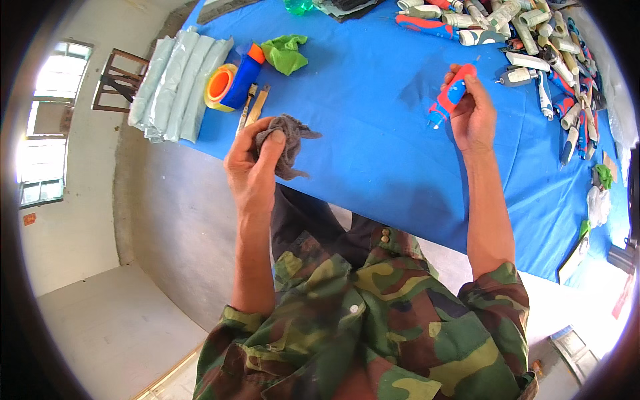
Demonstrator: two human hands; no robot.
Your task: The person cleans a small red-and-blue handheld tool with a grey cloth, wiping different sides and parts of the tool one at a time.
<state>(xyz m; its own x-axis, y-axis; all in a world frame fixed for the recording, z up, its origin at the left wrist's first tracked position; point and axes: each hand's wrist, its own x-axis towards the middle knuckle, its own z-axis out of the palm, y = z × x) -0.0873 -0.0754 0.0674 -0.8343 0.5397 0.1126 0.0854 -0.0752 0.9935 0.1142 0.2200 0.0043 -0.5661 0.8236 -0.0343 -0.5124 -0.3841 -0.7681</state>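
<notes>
My left hand (255,165) pinches a crumpled grey-brown cloth (287,147) between thumb and fingers, over the near edge of the table. Farther right and higher above the table, my right hand (472,115) grips a red and blue electric toothbrush handle (452,95). The handle is tilted, its blue end pointing down and left, and my fingers cover part of it. A wide gap separates the cloth from the handle. Just beyond my left hand lie a toothbrush (247,105) and a flat wooden-looking strip (258,105).
A heap of used toothbrush handles (530,30) spreads over the blue tablecloth (360,100) at the far right. At the left are grey plastic-wrapped packets (172,85), a tape roll (220,86) beside a blue and orange object (245,75), and a green cloth (286,54).
</notes>
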